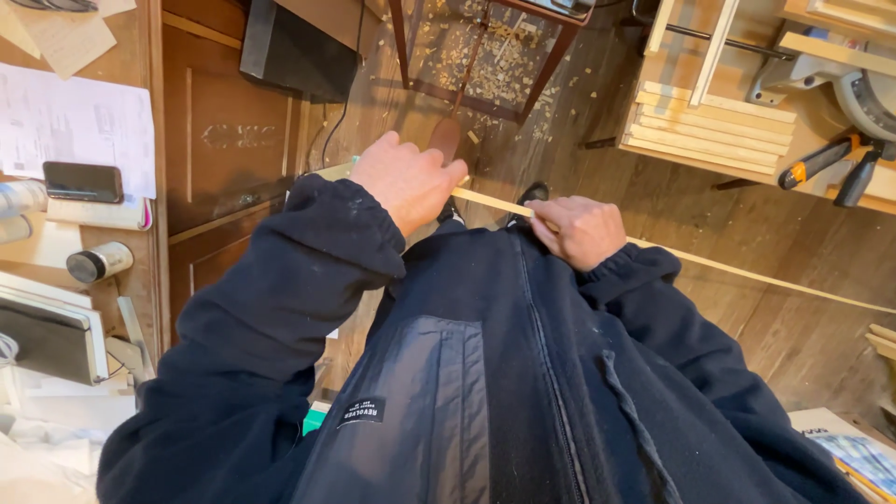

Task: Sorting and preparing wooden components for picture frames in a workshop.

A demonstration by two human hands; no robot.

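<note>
Below, wood shavings [485, 65] litter the plank floor [747, 233] while both hands, left hand [407, 179] and right hand [581, 230], clutch a thin strip [765, 275].

Left hand [408, 179] fisted, knuckles up; right hand [581, 231] pinching, both in dark sleeves.

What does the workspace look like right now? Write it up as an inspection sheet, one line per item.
Surface: wooden plank floor, strewn with wood shavings.
Job's things: long thin wooden strip, held across the body and running off to the right.
Clutter: phone, papers and a small metal cylinder on the bench at left.
Grippers: left hand closed around the strip's left end; right hand pinching it further along.
Cables: black cable hanging beside the dark box.
Surroundings: stacked wooden slats, mitre saw, clamps.
</note>
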